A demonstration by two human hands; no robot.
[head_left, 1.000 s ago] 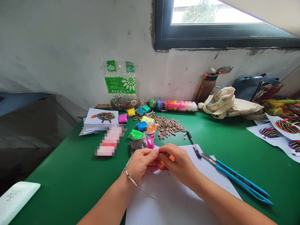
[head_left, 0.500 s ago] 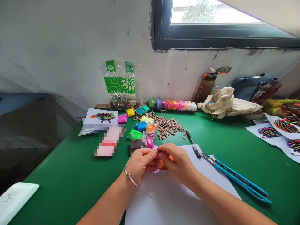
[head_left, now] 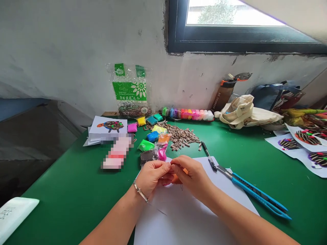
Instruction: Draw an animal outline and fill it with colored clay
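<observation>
My left hand (head_left: 154, 174), with a silver bracelet at the wrist, is closed in a pinch. Its thumb and fingertips meet those of my right hand (head_left: 190, 175), which is pinched too. Whatever sits between the fingertips is too small and hidden to name. Both hands are above a sheet of white paper (head_left: 189, 217). Just below the fingers an orange shape (head_left: 177, 179) shows on the paper, mostly covered, with a bit of pink beside it. Packets of modelling clay lie beyond the hands, among them a black one (head_left: 148, 156) and a pink one (head_left: 161, 153).
A pile of sunflower seeds (head_left: 182, 136) lies behind the clay packets. To the right are a pen (head_left: 209, 156) and a blue utility knife (head_left: 258, 194). Seed-decorated pictures (head_left: 109, 126) lie left and far right. A seed bag (head_left: 131, 92) leans on the wall; a white device (head_left: 17, 217) lies lower left.
The dark bit glimpsed between my fingertips earlier is now hardly visible. My hands stay together in almost the same place; the whole view has shifted slightly.
</observation>
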